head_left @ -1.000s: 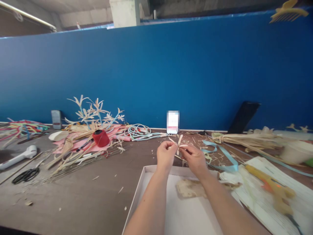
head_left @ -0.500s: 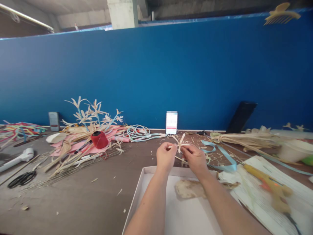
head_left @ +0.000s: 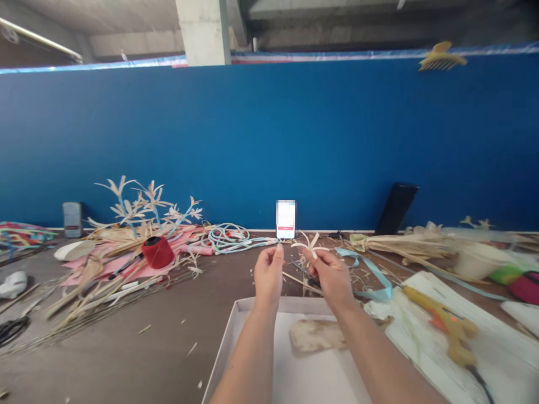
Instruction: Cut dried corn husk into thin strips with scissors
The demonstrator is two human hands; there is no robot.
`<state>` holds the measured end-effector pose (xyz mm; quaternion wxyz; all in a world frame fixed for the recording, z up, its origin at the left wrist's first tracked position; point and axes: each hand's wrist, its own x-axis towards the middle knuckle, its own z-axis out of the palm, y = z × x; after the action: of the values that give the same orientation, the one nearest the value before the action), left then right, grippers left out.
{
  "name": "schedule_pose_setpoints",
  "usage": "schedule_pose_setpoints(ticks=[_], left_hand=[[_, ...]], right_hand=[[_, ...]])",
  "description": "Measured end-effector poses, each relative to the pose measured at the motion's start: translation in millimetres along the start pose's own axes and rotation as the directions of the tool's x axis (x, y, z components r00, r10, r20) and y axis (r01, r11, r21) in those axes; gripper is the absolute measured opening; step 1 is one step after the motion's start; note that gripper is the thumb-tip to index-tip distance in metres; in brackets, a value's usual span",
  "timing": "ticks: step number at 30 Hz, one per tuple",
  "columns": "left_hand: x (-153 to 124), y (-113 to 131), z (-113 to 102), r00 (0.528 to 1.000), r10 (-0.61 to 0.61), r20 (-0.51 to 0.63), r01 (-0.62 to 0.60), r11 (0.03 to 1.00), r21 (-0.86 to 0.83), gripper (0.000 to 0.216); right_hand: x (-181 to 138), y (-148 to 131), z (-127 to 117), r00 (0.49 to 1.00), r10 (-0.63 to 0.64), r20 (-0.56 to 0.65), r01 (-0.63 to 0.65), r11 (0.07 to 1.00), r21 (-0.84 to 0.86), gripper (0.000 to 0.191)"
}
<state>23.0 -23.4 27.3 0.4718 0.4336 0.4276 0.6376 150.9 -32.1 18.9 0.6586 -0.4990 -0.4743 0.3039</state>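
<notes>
My right hand (head_left: 333, 279) pinches a small flower (head_left: 311, 247) made of pale, straw-like strips, its petals spread above my fingertips. My left hand (head_left: 268, 275) is just left of the flower and apart from it. Its thumb points up and its fingers are curled in; whatever they may hold is hidden. Both forearms reach over a shallow white box (head_left: 290, 303), where a stained, flat, brownish piece (head_left: 315, 335) lies partly behind my right arm.
Left stand similar flowers (head_left: 128, 210) on blue stems, a red thread spool (head_left: 157, 252) and black scissors (head_left: 12, 330). A lit phone (head_left: 286, 219) leans on the blue partition (head_left: 252, 140). Right lie a yellow glue gun (head_left: 442, 320) on papers, blue ribbon (head_left: 381, 289) and a white tub (head_left: 480, 261).
My hands have come apart: the left has let go of the flower and moved left, while the right keeps it. The camera view has shifted slightly right and up.
</notes>
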Motion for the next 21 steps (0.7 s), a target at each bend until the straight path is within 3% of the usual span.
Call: schedule_pose_setpoints(ticks=[4,9,15,21], left_hand=[[1,-4,0,1.000,0.003,0.009,-0.003,0.999,0.032,0.040],[-5,-3,4,0.995,0.020,0.096,-0.030,0.995,0.100,0.038],[-11,3,6,0.948,-0.028,0.316,-0.006,0.994,0.107,0.035],[-8,-10,6,0.943,-0.062,0.326,0.019,0.991,0.133,0.026]], right_hand=[[5,-9,-3,0.995,0.076,-0.060,-0.058,0.964,0.258,0.026],[7,-12,-6,0.982,0.170,0.087,-0.191,0.870,0.455,0.023],[5,-11,-4,0.930,0.287,0.229,-0.363,0.819,0.444,0.026],[2,-10,-1,0.916,0.326,0.232,-0.396,0.828,0.398,0.030]])
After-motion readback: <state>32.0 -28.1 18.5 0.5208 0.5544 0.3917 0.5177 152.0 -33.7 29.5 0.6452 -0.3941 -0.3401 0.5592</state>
